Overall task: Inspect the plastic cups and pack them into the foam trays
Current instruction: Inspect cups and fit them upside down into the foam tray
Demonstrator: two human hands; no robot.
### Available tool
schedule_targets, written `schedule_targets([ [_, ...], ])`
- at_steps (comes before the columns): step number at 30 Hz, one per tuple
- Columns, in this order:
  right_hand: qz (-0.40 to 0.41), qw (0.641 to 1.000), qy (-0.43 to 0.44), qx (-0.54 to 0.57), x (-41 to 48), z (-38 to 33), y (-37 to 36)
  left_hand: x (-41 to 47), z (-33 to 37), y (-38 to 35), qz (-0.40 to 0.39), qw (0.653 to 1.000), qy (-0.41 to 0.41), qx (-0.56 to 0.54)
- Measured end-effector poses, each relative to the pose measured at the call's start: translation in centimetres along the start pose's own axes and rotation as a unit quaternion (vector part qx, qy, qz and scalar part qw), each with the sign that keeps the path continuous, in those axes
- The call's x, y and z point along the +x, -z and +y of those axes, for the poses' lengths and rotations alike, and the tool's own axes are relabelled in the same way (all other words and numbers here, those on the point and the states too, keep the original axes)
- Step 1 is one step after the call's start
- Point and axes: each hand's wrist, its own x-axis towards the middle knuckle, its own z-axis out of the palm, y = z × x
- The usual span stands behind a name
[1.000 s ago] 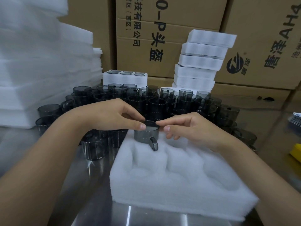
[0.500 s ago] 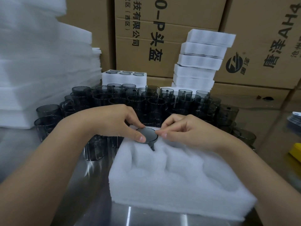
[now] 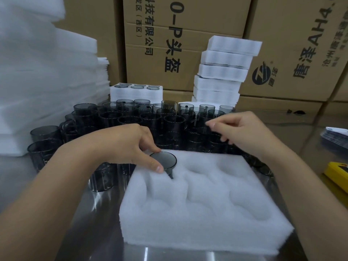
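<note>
A bare stainless-steel table (image 3: 94,213) ran under the work, and nearest the person lay a white foam tray (image 3: 207,223) with moulded pockets, all but one of them vacant. In its far-left pocket sat a smoky grey plastic cup (image 3: 165,161), sunk to the rim, its handle pointing toward the near edge. The left hand (image 3: 124,144) gripped that cup, thumb on the near side of the rim and forefinger curled over the far side. The right hand (image 3: 243,132) hovered past the tray's far edge, fingers loosely bent and pointing left, with nothing in them. Beneath and behind it stood the loose grey cups (image 3: 131,117), crowded upright in rows just beyond the tray. At the right edge of the table sat a yellow object (image 3: 337,176), cut off by the frame, and a low pile of printed sheets (image 3: 335,134). To the left rose a tall stack of foam sheets (image 3: 37,81). Behind the cups rested a filled foam tray (image 3: 135,93) showing cup rims, and to its right a leaning stack of foam trays (image 3: 224,68). Printed cardboard cartons (image 3: 178,25) walled off the back.
</note>
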Motion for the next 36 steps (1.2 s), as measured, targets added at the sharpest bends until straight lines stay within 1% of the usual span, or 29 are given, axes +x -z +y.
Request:
schedule_targets([
  [2, 0.04, 0.997, -0.041, -0.051, 0.1, 0.6, 1.5, 0.0, 0.2, -0.1, 0.008, 1.0, 0.001, -0.004],
  [5, 0.032, 0.989, -0.109, -0.098, 0.1, 1.2, 2.6, 0.0, 0.4, -0.1, 0.013, 1.0, 0.001, -0.013],
  [9, -0.036, 0.966, -0.159, -0.198, 0.1, 1.1, 2.1, 0.0, 0.5, -0.1, 0.01, 1.0, -0.004, -0.02],
  [13, -0.14, 0.943, -0.198, -0.229, -0.2, 1.0, 1.9, -0.2, 0.7, -0.1, -0.003, 1.0, -0.014, -0.02],
  [15, -0.153, 0.936, -0.206, -0.241, -0.2, 1.1, 1.8, -0.2, 0.7, 0.0, -0.006, 1.0, -0.014, -0.016],
  [19, -0.128, 0.942, -0.204, -0.234, -0.1, 1.3, 1.2, -0.3, 0.8, 0.0, -0.006, 1.0, -0.009, -0.019],
  [25, -0.114, 0.944, -0.208, -0.229, 0.0, 1.7, 1.1, -0.2, 0.7, 0.0, -0.009, 1.0, -0.011, -0.008],
  [30, -0.085, 0.947, -0.145, -0.274, 0.0, 1.6, 1.4, 0.0, 0.5, -0.1, -0.011, 1.0, 0.008, -0.004],
  [33, -0.026, 0.956, -0.099, -0.274, 0.0, 1.2, 2.1, 0.0, 0.6, -0.2, -0.005, 1.0, 0.009, -0.002],
  [36, 0.058, 0.972, -0.061, -0.22, 0.0, 0.8, 2.5, 0.1, 0.6, -0.3, -0.004, 1.0, 0.007, -0.026],
])
